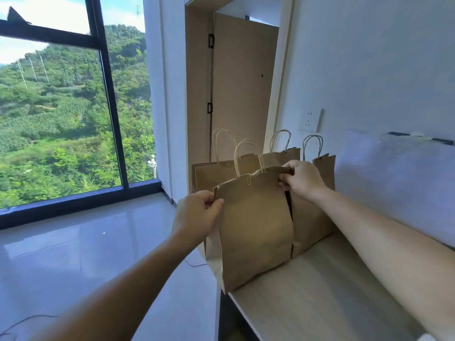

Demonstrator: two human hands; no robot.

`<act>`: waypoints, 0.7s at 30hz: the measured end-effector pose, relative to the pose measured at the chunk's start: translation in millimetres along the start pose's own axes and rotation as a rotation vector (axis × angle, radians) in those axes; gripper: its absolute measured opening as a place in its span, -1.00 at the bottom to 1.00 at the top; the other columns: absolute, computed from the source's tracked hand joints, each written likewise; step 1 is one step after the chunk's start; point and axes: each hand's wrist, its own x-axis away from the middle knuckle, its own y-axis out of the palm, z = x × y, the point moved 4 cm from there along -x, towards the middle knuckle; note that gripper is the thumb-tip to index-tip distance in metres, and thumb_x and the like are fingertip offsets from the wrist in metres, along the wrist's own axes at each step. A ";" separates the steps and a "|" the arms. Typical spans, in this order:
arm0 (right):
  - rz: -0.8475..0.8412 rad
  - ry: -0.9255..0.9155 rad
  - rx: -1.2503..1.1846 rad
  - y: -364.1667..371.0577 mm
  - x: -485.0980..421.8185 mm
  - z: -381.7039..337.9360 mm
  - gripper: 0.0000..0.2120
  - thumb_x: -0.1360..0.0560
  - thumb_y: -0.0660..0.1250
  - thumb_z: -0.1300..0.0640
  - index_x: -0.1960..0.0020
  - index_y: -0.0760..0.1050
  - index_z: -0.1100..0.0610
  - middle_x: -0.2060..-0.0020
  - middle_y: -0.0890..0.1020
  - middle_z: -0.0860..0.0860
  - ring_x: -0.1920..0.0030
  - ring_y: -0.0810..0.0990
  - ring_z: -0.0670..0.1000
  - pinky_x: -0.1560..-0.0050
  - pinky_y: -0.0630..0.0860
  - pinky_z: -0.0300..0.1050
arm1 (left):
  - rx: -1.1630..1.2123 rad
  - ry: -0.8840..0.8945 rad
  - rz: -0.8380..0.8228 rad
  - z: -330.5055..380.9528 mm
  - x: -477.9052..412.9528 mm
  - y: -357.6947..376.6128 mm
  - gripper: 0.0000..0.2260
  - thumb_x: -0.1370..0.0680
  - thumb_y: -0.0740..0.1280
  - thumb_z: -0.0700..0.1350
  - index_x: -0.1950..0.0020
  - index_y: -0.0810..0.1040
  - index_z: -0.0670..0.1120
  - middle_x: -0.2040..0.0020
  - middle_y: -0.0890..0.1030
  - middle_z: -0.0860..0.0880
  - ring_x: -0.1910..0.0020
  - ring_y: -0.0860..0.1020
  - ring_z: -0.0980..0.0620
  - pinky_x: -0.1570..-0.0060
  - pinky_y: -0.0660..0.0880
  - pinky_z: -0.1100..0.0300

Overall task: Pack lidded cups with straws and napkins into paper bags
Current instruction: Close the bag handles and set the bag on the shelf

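A brown paper bag (256,227) with twisted paper handles stands upright at the near left end of a pale wooden ledge (320,291). My left hand (197,217) pinches the bag's top left corner. My right hand (304,179) grips its top right corner. Behind it stand several more brown paper bags (214,173), one of them (312,217) touching its right side. No cups, straws or napkins are in view, and the bags' insides are hidden.
A white pillow (398,183) lies to the right on the bed beside the ledge. A wall socket (310,120) sits above the bags. A wooden door (241,89) is behind them. Glossy floor (86,254) and a large window (61,107) lie to the left.
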 end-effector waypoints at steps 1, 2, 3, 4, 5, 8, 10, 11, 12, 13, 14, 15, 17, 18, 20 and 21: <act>0.022 -0.013 0.023 0.5 0.0 0.9 -0.87 -0.55 0.36 0.26 0.12 0.56 0.06 0.38 0.68 -0.06 0.35 0.68 -0.10 0.24 0.55 -0.29 | 0.005 0.014 0.000 -1.4 -0.8 2.1 -0.67 -0.53 0.40 -0.06 0.42 0.46 -0.04 0.38 0.61 -0.09 0.43 0.48 0.10 0.41 0.34 0.38; 0.043 -0.026 0.037 0.4 0.4 2.0 -0.85 -0.54 0.36 0.26 0.13 0.56 0.04 0.38 0.67 -0.08 0.38 0.66 -0.15 0.28 0.53 -0.33 | 0.017 0.023 -0.006 -2.3 -1.9 3.7 -0.65 -0.53 0.41 -0.07 0.44 0.43 -0.01 0.40 0.60 -0.08 0.45 0.45 0.13 0.42 0.34 0.39; 0.062 -0.034 0.041 -0.4 1.2 2.8 -0.84 -0.53 0.37 0.26 0.14 0.56 0.02 0.39 0.66 -0.10 0.40 0.64 -0.18 0.32 0.53 -0.35 | 0.031 0.030 -0.014 -3.5 -3.2 5.1 -0.64 -0.53 0.41 -0.07 0.45 0.42 0.01 0.41 0.59 -0.06 0.47 0.44 0.15 0.43 0.34 0.38; 0.078 -0.037 0.043 -1.8 2.1 3.1 -0.82 -0.52 0.37 0.27 0.14 0.56 0.00 0.40 0.65 -0.11 0.41 0.63 -0.19 0.33 0.55 -0.32 | 0.037 0.026 -0.031 -4.1 -4.1 5.9 -0.65 -0.53 0.41 -0.07 0.45 0.43 0.01 0.43 0.58 -0.04 0.48 0.44 0.16 0.44 0.35 0.38; 0.090 -0.035 0.049 -3.3 3.2 3.0 -0.81 -0.52 0.38 0.27 0.15 0.56 -0.01 0.41 0.64 -0.12 0.42 0.62 -0.18 0.29 0.59 -0.24 | 0.041 0.028 -0.048 -5.3 -5.0 7.4 -0.65 -0.53 0.40 -0.06 0.44 0.44 0.02 0.44 0.57 -0.02 0.49 0.45 0.17 0.43 0.36 0.38; 0.089 -0.010 0.090 -6.5 9.0 3.3 -0.84 -0.51 0.37 0.26 0.07 0.56 -0.01 0.33 0.62 -0.16 0.29 0.63 -0.08 0.04 0.63 0.02 | 0.003 0.037 -0.098 -5.0 -7.7 11.6 -0.68 -0.54 0.39 -0.05 0.41 0.46 0.03 0.45 0.57 0.04 0.46 0.46 0.18 0.46 0.35 0.39; 0.085 -0.021 0.138 -8.0 17.2 1.8 -0.81 -0.51 0.39 0.20 -0.07 0.55 -0.02 0.20 0.60 -0.17 0.17 0.64 -0.02 -0.05 0.58 -0.01 | -0.038 0.060 -0.123 -2.1 -9.8 13.3 -0.71 -0.55 0.38 -0.04 0.38 0.46 0.04 0.42 0.59 0.08 0.39 0.53 0.14 0.42 0.36 0.33; 0.087 -0.042 0.176 -8.7 22.8 0.1 -0.76 -0.51 0.40 0.15 -0.16 0.53 -0.02 0.11 0.59 -0.16 0.09 0.63 -0.01 -0.07 0.54 -0.06 | -0.057 0.085 -0.127 1.7 -10.5 13.6 -0.76 -0.55 0.37 -0.04 0.32 0.48 0.06 0.36 0.60 0.10 0.32 0.56 0.09 0.39 0.38 0.28; 0.089 -0.067 0.216 -9.5 29.4 -1.8 -0.68 -0.51 0.41 0.11 -0.24 0.50 0.00 0.01 0.56 -0.14 0.05 0.61 -0.04 -0.08 0.49 -0.10 | -0.121 0.122 -0.120 6.0 -11.3 12.6 -0.86 -0.54 0.35 -0.03 0.23 0.51 0.06 0.26 0.61 0.13 0.25 0.57 0.06 0.35 0.39 0.24; 0.088 -0.088 0.246 -10.4 37.5 -4.0 -0.61 -0.50 0.41 0.06 -0.31 0.46 0.00 -0.09 0.51 -0.14 0.05 0.59 -0.09 -0.07 0.46 -0.14 | -0.209 0.183 -0.091 12.0 -11.2 10.8 -0.97 -0.51 0.35 -0.03 0.08 0.53 0.05 0.10 0.58 0.15 0.15 0.55 0.05 0.27 0.40 0.21; 0.081 -0.103 0.263 -11.4 46.3 -5.8 -0.56 -0.50 0.41 0.03 -0.35 0.43 0.00 -0.16 0.47 -0.14 0.08 0.57 -0.14 -0.05 0.45 -0.15 | -0.310 0.264 -0.030 18.0 -11.0 9.8 -0.77 -0.47 0.37 -0.04 -0.12 0.50 0.05 -0.07 0.52 0.14 0.01 0.51 0.02 0.13 0.43 0.16; 0.069 -0.110 0.273 -12.7 55.8 -6.6 -0.53 -0.51 0.41 0.01 -0.38 0.40 0.00 -0.22 0.44 -0.14 0.08 0.56 -0.17 -0.05 0.46 -0.15 | -0.407 0.363 0.017 23.9 -10.3 11.7 -0.53 -0.41 0.42 -0.06 -0.30 0.42 0.04 -0.22 0.44 0.07 -0.15 0.45 -0.04 -0.06 0.43 0.07; 0.031 -0.103 0.312 -16.8 75.1 -5.1 -0.50 -0.52 0.40 -0.02 -0.41 0.36 0.01 -0.32 0.40 -0.10 -0.05 0.55 -0.13 -0.12 0.46 -0.13 | -0.561 0.555 0.096 40.0 -7.2 19.5 -0.25 -0.29 0.48 -0.13 -0.46 0.32 -0.02 -0.41 0.33 -0.08 -0.39 0.29 -0.16 -0.33 0.24 -0.13; 0.008 -0.092 0.343 -20.2 84.7 -3.4 -0.48 -0.52 0.39 -0.04 -0.43 0.35 0.01 -0.36 0.37 -0.09 -0.17 0.51 -0.09 -0.18 0.44 -0.13 | -0.637 0.616 0.092 49.1 -4.2 26.8 -0.22 -0.28 0.48 -0.15 -0.48 0.32 -0.05 -0.46 0.30 -0.12 -0.45 0.22 -0.20 -0.39 0.16 -0.18; -0.025 -0.055 0.406 -32.2 104.3 -0.3 -0.46 -0.53 0.37 -0.07 -0.45 0.33 0.03 -0.42 0.33 -0.08 -0.34 0.41 -0.06 -0.30 0.38 -0.09 | -0.725 0.654 -0.002 63.5 4.5 47.0 -0.25 -0.35 0.44 -0.06 -0.52 0.29 -0.05 -0.54 0.21 -0.12 -0.55 0.06 -0.20 -0.47 0.02 -0.21; -0.035 -0.033 0.434 -40.9 114.7 0.6 -0.46 -0.53 0.36 -0.09 -0.45 0.33 0.04 -0.43 0.32 -0.07 -0.38 0.37 -0.04 -0.33 0.35 -0.08 | -0.730 0.648 -0.062 70.5 11.1 58.2 -0.27 -0.41 0.39 0.02 -0.54 0.23 -0.04 -0.57 0.14 -0.11 -0.57 -0.03 -0.18 -0.49 -0.06 -0.20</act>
